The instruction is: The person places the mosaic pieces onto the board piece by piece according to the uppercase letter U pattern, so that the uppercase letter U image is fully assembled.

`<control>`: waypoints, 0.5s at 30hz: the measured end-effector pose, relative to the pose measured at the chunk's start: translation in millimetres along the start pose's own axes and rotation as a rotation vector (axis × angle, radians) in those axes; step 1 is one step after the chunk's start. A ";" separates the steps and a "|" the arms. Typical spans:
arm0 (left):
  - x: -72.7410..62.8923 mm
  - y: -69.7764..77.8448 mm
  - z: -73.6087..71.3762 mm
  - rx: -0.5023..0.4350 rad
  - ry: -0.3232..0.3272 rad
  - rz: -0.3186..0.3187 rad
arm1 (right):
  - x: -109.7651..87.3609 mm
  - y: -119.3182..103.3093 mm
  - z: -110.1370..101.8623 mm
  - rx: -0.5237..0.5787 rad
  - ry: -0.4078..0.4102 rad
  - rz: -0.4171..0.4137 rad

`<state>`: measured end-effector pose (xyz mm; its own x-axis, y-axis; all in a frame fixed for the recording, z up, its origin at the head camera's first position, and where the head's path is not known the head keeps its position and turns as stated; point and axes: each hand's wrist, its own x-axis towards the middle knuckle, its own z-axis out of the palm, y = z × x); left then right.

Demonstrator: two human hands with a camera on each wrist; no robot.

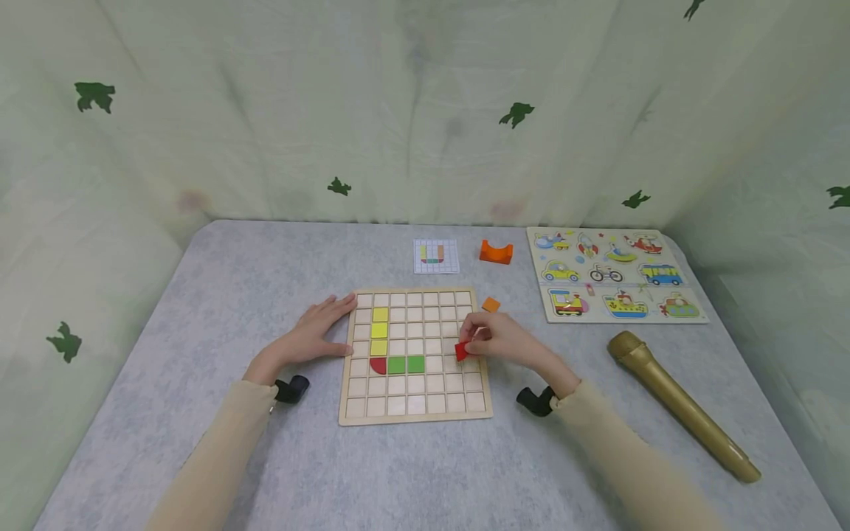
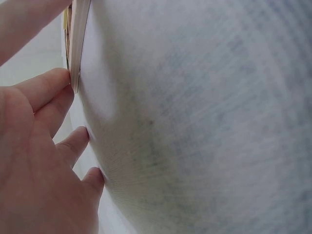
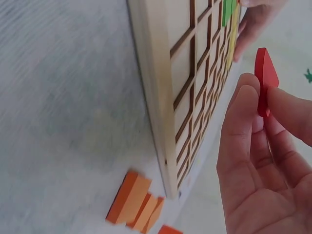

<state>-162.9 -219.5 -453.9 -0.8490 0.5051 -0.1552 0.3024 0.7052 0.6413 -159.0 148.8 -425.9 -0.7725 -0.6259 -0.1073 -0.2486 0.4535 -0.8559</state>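
Observation:
A wooden grid board [image 1: 434, 385] lies on the table. In its left part three yellow tiles [image 1: 379, 330] form a column. Below them a red quarter-round tile [image 1: 378, 365] sits in a cell, followed to the right by two green tiles [image 1: 406, 364]. My left hand [image 1: 311, 333] rests with thumb and fingers spread against the board's left edge. Over the board's right side, my right hand [image 1: 494, 338] pinches a red tile [image 3: 265, 82] between thumb and fingertips, raised off the grid in the right wrist view.
Orange tiles [image 3: 129, 197] lie just beyond the board's right edge. Behind the board are a pattern card [image 1: 436, 256] with a coloured U shape and an orange arched block [image 1: 496, 252]. A vehicle puzzle board [image 1: 617, 276] and a gold microphone [image 1: 684, 405] lie at the right.

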 end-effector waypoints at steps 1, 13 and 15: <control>-0.1 0.1 0.1 0.000 0.000 0.000 | 2.0 -1.6 3.1 0.009 -0.007 -0.002; -0.1 0.2 0.0 0.000 0.003 0.000 | 20.8 -10.4 33.3 -0.107 -0.001 0.023; 0.1 -0.1 0.0 0.000 0.003 0.000 | 22.2 -11.8 36.3 -0.127 0.011 0.012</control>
<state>-163.1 -219.5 -454.0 -0.8501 0.5040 -0.1530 0.3025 0.7050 0.6415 -152.1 106.6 -436.5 -0.7820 -0.6134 -0.1106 -0.3108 0.5376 -0.7838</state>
